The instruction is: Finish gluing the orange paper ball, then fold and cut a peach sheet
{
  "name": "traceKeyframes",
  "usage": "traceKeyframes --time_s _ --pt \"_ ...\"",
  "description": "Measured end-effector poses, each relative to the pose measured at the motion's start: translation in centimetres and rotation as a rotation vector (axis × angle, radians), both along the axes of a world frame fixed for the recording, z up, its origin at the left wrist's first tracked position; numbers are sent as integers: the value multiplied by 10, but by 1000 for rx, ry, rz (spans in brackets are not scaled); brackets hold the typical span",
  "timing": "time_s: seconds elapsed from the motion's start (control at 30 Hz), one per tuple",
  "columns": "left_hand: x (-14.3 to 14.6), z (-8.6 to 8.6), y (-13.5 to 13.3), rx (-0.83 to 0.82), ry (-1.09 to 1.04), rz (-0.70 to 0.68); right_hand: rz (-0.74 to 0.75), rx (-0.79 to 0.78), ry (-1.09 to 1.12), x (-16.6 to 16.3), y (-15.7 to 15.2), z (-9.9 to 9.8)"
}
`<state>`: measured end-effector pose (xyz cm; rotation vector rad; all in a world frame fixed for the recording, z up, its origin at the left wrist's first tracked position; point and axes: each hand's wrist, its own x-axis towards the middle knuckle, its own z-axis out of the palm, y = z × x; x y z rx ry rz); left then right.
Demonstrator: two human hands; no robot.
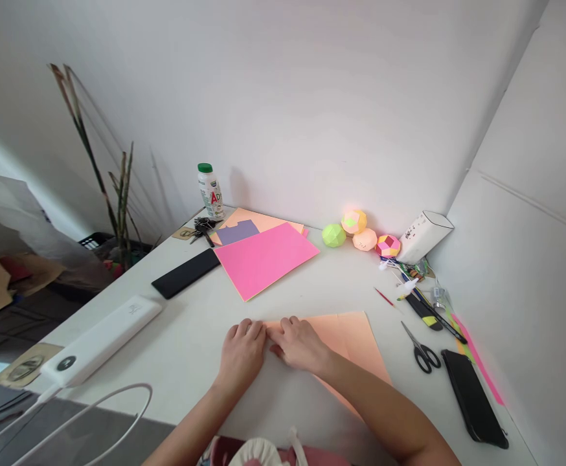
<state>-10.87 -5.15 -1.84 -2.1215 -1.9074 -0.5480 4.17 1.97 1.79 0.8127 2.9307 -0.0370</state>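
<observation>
My left hand (pixel 242 349) and my right hand (pixel 298 344) rest side by side on a peach sheet of paper (pixel 351 343) lying on the white table (pixel 190 323). Both hands curl their fingers and press down on the sheet's far left corner, where the paper seems folded. My right forearm crosses over the sheet's lower part. The fingertips of both hands nearly touch each other.
Beyond lie a pink sheet (pixel 263 259) on a stack of coloured paper, a black phone (pixel 186 273), keys (pixel 203 226) and a bottle (pixel 210 191). Paper balls (pixel 355 233) sit by the wall. Scissors (pixel 421 349), pens, a black case (pixel 475 398) at right; a white power bank (pixel 101 340) at left.
</observation>
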Motion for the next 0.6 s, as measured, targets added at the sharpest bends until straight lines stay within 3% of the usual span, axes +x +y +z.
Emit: traceKeyframes --time_s 0.27,0.6 --pt "6 3 -2 -13 61 6 -26 -11 -30 33 -17 0" --pt "15 2 -7 -35 164 28 -86 79 -46 112 -65 -1"
